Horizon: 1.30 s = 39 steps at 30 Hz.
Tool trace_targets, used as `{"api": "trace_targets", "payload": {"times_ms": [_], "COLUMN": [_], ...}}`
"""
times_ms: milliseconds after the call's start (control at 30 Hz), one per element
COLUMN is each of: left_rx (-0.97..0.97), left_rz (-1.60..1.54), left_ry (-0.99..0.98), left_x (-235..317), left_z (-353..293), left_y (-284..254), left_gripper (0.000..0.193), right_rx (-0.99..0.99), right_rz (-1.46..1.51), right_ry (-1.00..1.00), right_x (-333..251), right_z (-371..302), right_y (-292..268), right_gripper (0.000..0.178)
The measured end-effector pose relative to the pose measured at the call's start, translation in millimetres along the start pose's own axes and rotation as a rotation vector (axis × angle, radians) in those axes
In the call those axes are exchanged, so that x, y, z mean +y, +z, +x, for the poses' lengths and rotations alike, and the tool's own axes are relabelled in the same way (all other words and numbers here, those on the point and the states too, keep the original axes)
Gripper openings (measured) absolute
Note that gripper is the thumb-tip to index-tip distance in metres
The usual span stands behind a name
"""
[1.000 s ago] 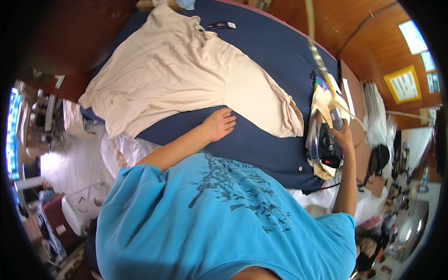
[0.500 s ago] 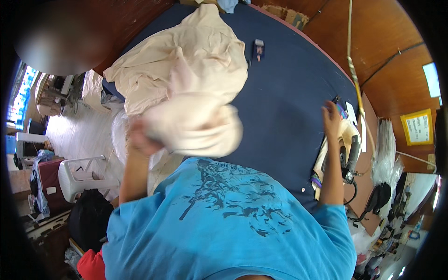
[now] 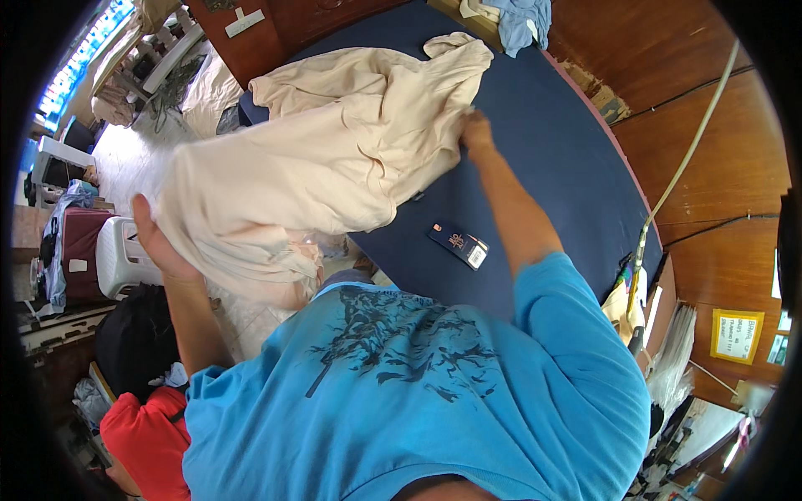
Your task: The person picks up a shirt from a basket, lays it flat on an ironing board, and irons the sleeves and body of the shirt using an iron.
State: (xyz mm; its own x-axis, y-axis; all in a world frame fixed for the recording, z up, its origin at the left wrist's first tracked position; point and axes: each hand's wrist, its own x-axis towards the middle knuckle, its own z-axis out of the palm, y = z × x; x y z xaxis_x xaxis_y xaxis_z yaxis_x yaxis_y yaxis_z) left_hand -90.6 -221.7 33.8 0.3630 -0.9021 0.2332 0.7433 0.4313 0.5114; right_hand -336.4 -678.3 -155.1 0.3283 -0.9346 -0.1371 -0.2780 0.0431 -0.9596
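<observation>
Beside the desk's (image 3: pixel 543 184) left edge, left hand (image 3: pixel 160 242): thumb raised apart, fingers hidden by cloth; cannot tell whether it grips.
Cream garment (image 3: pixel 334 150): stretched past that edge, farther left than half a second ago, its outer end blurred.
Right hand (image 3: pixel 476 134): moved from the desk's right side to the garment, arm outstretched; fingers blurred, hold unclear.
</observation>
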Motion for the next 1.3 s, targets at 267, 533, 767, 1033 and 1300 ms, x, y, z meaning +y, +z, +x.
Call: {"api": "trace_targets", "payload": {"times_ms": [267, 533, 767, 1033, 1300], "left_rx": [-0.352, 0.182, 0.316, 0.818, 1.155], "left_rz": [0.086, 1.069, 2.252, 0.853, 0.773], "left_ry": [-0.087, -0.468, 0.187, -0.407, -0.539], "left_x": [90.3, 121.4, -92.9, -198.8, -235.2], "left_z": [133.7, 276.3, 173.4, 57.0, 149.9], "left_y": [-0.5, -110.5, -154.8, -71.0, -90.1], "left_gripper": [0.049, 0.035, 0.054, 0.041, 0.036], "right_rx": [0.417, 0.357, 0.417, 0.833, 0.819], "right_rz": [0.772, 0.881, 0.985, 0.944, 0.884], "right_ry": [-0.554, -0.354, 0.444, 0.376, 0.542], "right_x": [-221.3, -87.7, 37.8, 61.5, 77.2], "right_z": [-99.6, -285.9, -324.6, -325.8, -231.0], "right_y": [-203.5, -192.2, -86.9, -168.7, -226.7], "right_gripper": [0.04, 0.038, 0.016, 0.042, 0.027]}}
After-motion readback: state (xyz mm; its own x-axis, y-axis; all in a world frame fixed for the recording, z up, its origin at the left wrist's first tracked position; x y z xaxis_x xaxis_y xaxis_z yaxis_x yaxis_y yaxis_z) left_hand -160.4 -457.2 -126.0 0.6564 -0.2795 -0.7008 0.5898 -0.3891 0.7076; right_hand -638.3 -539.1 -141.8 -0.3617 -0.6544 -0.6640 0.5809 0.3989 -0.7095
